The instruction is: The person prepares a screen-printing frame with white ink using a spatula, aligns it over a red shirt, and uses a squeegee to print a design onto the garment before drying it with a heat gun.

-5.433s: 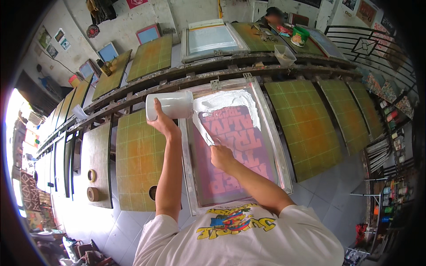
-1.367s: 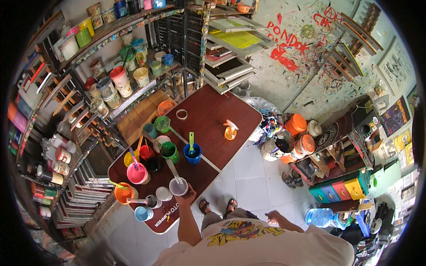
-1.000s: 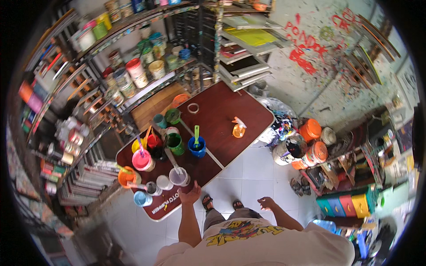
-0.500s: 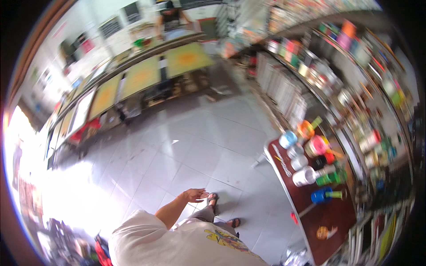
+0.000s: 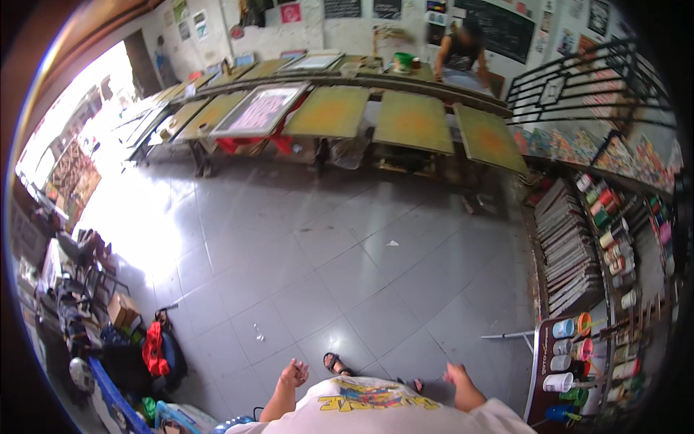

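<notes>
Both hands sit at the lower centre of the frame, above the grey tiled floor (image 5: pixel 325 246). The left hand (image 5: pixel 294 374) is loosely curled and holds nothing. The right hand (image 5: pixel 457 375) has its grip slack and empty. Nearest the right hand, at lower right, stands a brown bench (image 5: pixel 538 365) carrying paint cups (image 5: pixel 562 356). Long printing benches (image 5: pixel 405 119) run along the top, where another person (image 5: pixel 463 50) works.
</notes>
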`<state>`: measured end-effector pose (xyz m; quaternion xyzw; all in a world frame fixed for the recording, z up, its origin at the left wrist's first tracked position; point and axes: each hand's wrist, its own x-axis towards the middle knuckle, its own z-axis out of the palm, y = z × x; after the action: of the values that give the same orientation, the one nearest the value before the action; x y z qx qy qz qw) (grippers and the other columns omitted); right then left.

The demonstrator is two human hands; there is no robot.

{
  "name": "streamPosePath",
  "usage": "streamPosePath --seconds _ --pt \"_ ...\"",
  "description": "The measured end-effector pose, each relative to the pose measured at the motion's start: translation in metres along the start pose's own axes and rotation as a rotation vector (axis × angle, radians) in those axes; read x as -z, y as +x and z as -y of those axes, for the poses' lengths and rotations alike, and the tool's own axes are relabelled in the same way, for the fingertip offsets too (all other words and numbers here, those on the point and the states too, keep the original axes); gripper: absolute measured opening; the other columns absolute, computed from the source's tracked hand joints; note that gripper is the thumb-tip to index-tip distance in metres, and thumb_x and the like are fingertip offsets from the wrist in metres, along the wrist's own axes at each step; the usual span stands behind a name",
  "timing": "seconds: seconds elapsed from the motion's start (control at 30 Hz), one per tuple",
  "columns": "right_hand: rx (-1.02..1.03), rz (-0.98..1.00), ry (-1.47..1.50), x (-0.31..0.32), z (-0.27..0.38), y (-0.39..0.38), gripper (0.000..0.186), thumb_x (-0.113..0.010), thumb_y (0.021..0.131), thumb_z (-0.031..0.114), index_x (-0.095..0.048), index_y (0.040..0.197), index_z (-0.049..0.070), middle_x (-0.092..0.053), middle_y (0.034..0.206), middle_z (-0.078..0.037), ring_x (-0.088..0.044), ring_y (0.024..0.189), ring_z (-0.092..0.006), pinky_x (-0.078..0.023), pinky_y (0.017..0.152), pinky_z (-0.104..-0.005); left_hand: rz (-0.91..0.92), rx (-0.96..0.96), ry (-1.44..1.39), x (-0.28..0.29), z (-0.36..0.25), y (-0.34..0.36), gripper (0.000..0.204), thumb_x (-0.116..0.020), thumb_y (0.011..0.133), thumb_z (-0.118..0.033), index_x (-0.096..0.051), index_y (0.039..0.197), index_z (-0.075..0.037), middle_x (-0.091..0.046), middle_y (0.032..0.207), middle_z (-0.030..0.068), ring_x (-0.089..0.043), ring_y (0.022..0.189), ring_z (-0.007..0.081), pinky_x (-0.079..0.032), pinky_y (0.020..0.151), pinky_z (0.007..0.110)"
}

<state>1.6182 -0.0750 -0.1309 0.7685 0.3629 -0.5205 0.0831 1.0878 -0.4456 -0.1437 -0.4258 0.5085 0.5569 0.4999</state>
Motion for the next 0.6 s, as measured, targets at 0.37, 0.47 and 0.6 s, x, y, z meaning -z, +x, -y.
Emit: streamPosePath --seconds 0.37,0.47,0.6 --pt "0.685 0.248 -0.395 -0.289 0.401 -0.093 0.045 -0.065 0.099 0.040 -0.070 0.119 0.000 -0.073 0.095 -0.009 -0.071 0.068 -0.0175 -0.058 0.064 -0.0325 0.079 -0.217 -0.358 -0.006 -0.239 -0.010 0.069 -0.014 0.109 -0.057 -0.034 0.158 -0.013 -0.064 0.141 0.0069 -0.063 0.125 0.0285 -0.050 0.095 0.042" --pt "0.699 0.224 -0.424 -0.312 0.469 -0.105 0.043 -0.066 0.098 0.038 -0.070 0.117 0.000 -0.074 0.094 -0.009 -0.071 0.069 -0.0176 -0.058 0.067 -0.0324 0.101 -0.292 -0.202 -0.044 -0.305 0.012 0.064 -0.017 0.110 -0.055 -0.035 0.157 -0.015 -0.061 0.144 0.0071 -0.063 0.124 0.0281 -0.050 0.095 0.040" --pt "0.906 0.056 -0.443 -0.317 0.576 -0.077 0.039 -0.067 0.097 0.036 -0.072 0.114 0.001 -0.076 0.096 -0.012 -0.074 0.076 -0.0212 -0.058 0.074 -0.0350 0.110 -0.386 -0.142 -0.125 -0.401 0.022 0.059 -0.024 0.111 -0.052 -0.038 0.156 -0.016 -0.061 0.143 0.0072 -0.062 0.124 0.0274 -0.050 0.094 0.040"
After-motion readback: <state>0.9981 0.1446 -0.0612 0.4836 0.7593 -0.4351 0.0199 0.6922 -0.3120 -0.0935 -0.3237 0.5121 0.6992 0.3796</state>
